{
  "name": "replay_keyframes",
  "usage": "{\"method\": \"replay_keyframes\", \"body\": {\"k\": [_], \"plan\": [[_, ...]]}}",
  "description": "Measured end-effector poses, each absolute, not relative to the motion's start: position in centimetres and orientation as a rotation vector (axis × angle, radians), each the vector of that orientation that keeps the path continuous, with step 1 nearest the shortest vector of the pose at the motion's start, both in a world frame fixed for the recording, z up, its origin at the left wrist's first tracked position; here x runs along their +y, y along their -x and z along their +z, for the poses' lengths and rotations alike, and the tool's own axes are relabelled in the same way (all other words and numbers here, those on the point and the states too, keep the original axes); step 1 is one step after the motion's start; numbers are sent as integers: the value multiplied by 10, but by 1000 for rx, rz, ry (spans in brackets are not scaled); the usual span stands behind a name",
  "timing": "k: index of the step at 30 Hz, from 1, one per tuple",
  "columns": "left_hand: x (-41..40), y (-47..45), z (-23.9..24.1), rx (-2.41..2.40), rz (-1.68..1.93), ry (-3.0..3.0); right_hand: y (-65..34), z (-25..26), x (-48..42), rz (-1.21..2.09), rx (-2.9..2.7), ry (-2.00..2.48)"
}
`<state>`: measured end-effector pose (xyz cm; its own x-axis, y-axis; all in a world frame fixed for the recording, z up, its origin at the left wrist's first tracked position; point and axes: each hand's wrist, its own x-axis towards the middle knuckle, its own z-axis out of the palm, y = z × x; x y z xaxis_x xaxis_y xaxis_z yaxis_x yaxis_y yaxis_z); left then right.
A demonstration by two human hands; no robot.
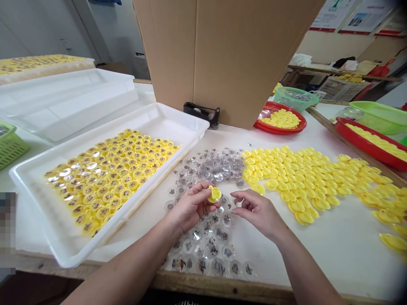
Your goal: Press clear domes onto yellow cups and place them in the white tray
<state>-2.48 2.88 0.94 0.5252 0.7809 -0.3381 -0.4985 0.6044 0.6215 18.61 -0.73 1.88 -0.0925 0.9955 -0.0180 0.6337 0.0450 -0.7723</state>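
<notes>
My left hand (191, 205) pinches a small yellow cap (215, 194) over a spread of clear round domes (208, 237) with small figures inside. My right hand (256, 210) hovers just right of it, fingers curled, thumb and forefinger close together; I cannot see whether they hold anything. A heap of loose yellow caps (311, 178) lies to the right. A white tray (178, 120) on the left holds several rows of assembled yellow capsules (111, 173).
A tall cardboard box (222, 59) stands behind, with a black tape dispenser (203, 113) at its foot. Red dishes of yellow caps (281, 120) and green baskets (295, 97) sit at the back right. More white trays (63, 97) are stacked at the far left.
</notes>
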Motion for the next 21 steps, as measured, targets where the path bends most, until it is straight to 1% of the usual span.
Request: {"method": "replay_keyframes", "body": {"k": [4,7,16,21], "plan": [[21,20,10,601,729,-501,-183,27,-20,811,-1747,1524],[16,17,9,557,712,-525,-174,35,-24,752,-1824,1473],[9,11,8,584,740,-550,-155,47,-30,324,-2130,1598],[7,8,7,551,765,-570,-153,50,-35,326,-2156,1567]]}}
